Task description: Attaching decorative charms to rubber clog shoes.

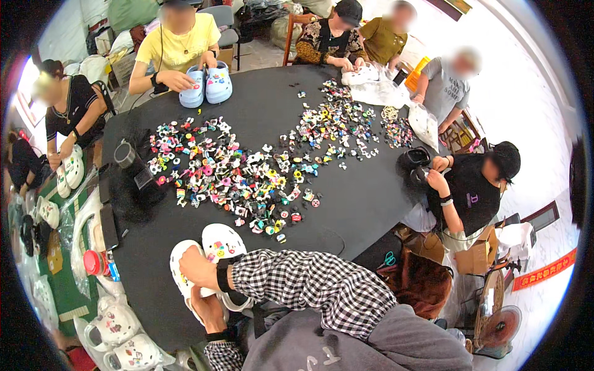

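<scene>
Two white clogs stand side by side near the front edge of the dark table. My left hand (209, 309) is closed round the side and heel of the left white clog (177, 251). Over the same clog bends my right hand (199, 269), its curled fingers pressed against the upper; the fingertips are partly hidden, and I cannot see whether a small charm is in them. The other white clog (218, 237) carries several colourful charms, and my right wrist passes over its rear part. Beyond the clogs spreads a big heap of mixed shoe charms (247, 170).
A dark round device (127, 154) stands left of the heap. A red-lidded jar (94, 263) and bagged decorated clogs (133, 352) are at the left edge. Co-workers sit round the table; one holds light-blue clogs (218, 83), another a black clog (419, 175).
</scene>
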### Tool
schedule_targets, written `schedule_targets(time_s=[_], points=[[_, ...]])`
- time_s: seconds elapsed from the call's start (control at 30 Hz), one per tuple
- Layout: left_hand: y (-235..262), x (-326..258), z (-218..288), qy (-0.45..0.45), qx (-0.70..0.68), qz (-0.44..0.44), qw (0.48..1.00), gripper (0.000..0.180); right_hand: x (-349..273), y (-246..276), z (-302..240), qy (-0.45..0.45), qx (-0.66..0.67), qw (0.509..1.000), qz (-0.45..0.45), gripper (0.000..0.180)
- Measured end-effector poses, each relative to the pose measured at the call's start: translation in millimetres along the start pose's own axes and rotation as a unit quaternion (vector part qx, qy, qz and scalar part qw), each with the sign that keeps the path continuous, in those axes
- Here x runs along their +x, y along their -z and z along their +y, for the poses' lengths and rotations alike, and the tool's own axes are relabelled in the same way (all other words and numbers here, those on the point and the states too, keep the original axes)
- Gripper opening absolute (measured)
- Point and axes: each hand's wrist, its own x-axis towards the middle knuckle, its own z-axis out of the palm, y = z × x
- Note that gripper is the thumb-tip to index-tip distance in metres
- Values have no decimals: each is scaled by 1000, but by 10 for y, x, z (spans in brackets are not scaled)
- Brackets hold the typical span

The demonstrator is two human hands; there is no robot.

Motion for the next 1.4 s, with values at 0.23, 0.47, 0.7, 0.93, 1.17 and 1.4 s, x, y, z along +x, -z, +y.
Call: schedule_targets(time_s=[0.23,0.47,0.7,0.93,1.17,1.4], points=[[-289,-42,214,51,-161,-7,986,39,-62,5,405,6,183,980,-75,15],[-277,-50,291,55,-173,6,983,42,-152,-29,519,83,290,953,-11,20],[-371,-48,226,88,-250,12,964,31,-404,-20,1078,42,387,918,81,25],[-367,-136,349,46,-237,15,970,35,-830,478,1559,-256,151,953,-62,39],[-421,-74,284,55,-247,29,967,38,-693,278,1476,-226,458,859,25,20],[-406,-86,274,75,-253,32,964,40,-180,535,883,-173,586,786,-95,21]])
